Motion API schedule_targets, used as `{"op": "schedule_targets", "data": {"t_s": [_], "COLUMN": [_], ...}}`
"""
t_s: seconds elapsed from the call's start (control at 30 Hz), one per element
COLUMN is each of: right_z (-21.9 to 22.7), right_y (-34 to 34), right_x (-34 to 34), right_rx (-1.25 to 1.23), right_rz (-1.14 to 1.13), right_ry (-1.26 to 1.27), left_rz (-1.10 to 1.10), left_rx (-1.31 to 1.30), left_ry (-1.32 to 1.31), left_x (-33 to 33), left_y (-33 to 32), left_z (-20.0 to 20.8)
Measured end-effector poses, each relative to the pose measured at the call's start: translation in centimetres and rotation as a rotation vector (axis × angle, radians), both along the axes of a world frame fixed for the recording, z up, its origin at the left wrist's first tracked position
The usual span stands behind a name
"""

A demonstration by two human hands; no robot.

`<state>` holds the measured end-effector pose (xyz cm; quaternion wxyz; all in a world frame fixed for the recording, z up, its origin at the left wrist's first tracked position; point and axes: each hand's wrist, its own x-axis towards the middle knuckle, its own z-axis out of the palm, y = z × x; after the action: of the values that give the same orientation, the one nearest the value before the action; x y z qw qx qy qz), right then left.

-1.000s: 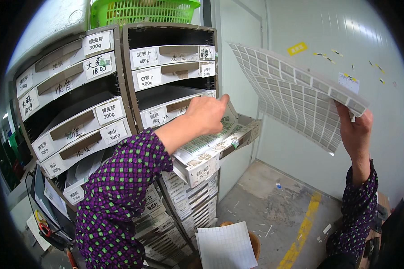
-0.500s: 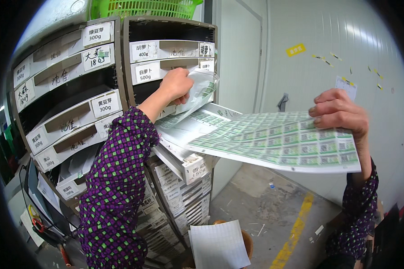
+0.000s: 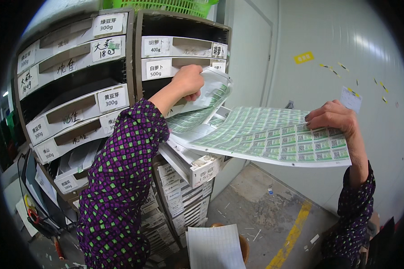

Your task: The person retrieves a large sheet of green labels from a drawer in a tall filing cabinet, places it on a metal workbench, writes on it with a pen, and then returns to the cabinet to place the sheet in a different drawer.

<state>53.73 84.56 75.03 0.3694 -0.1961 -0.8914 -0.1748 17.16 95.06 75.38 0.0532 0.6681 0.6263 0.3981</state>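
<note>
My left hand (image 3: 187, 83) is closed on the upper edge of a curled label sheet (image 3: 215, 91), white on its back with green print on its face. My right hand (image 3: 333, 117) pinches the right edge of a broad sheet of green-and-white labels (image 3: 274, 139), printed in rows of small squares. This sheet stretches left, sagging a little, over a pulled-out white drawer (image 3: 205, 170). More paper lies in that drawer below the sheets. Where the two held sheets meet at the left is partly hidden.
Two drawer cabinets (image 3: 137, 54) with labelled white drawers stand at the left, a green basket (image 3: 166, 5) on top. Below, white paper (image 3: 215, 246) lies over an orange-brown bin (image 3: 243, 246). A yellow line (image 3: 289, 237) and paper scraps mark the floor; a pale wall is at right.
My right hand has come slightly left, and its label sheet bows more in the middle. The curled sheet in my left hand stands more open. The whole view has shifted a little.
</note>
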Motion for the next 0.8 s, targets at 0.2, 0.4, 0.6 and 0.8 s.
{"op": "schedule_targets", "data": {"t_s": [0.2,0.4,0.6,0.8], "right_z": [-0.2,-1.3,-3.5,-0.5], "right_y": [2.9,5.0,6.3,6.6], "right_x": [-3.1,-8.3,-11.9,-10.3], "right_rx": [-0.079,-0.148,-0.329,-0.783], "right_rz": [0.291,0.386,0.507,0.405], "right_ry": [-0.201,-0.321,-0.311,-0.628], "left_rz": [0.000,-0.042,-0.050,-0.099], "left_rx": [-0.022,-0.024,-0.004,0.040], "left_ry": [0.011,-0.006,0.085,0.180], "left_x": [0.1,0.3,-0.1,1.2], "left_y": [0.1,-0.3,-0.6,-1.5], "left_z": [0.2,0.5,0.2,-0.5]}}
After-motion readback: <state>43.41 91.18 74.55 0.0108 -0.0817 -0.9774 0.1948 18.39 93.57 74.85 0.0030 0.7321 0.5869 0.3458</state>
